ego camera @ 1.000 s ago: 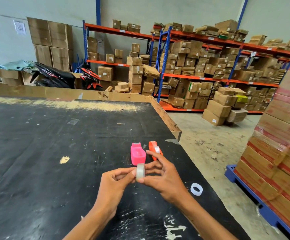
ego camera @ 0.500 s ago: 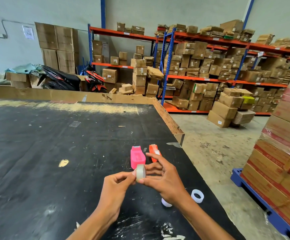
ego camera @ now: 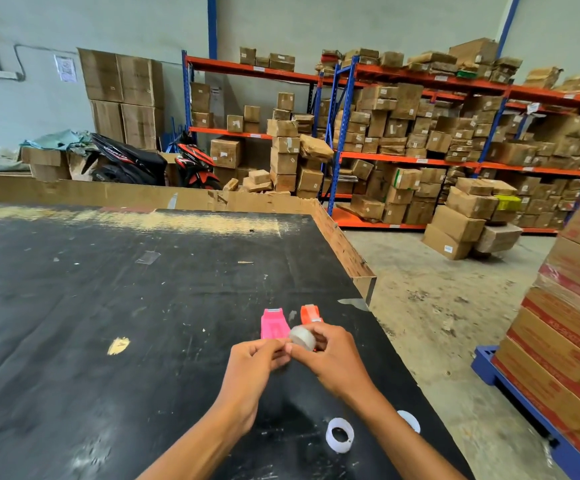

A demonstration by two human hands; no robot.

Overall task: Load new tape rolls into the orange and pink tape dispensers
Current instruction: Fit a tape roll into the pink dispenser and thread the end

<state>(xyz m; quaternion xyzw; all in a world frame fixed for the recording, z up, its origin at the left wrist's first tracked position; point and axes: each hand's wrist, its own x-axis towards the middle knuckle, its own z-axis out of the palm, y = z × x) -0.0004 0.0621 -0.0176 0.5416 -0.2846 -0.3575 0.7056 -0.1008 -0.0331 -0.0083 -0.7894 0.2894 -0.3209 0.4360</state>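
A pink tape dispenser and an orange tape dispenser lie side by side on the black table, just beyond my hands. My right hand holds a clear tape roll above the table, near the pink dispenser's rear end. My left hand pinches at the roll's left side with thumb and fingers. Two white empty tape cores lie near my right forearm: one white core in full view, the other core partly hidden by the arm.
The table's right edge runs close to the dispensers, with a cardboard rim along the far side. A blue pallet with stacked cartons stands on the right. Shelves of boxes and motorbikes fill the background.
The roll has tilted so its flat face shows, and both hands shifted slightly toward the dispensers. The view has tipped down, bringing a second white core into sight.
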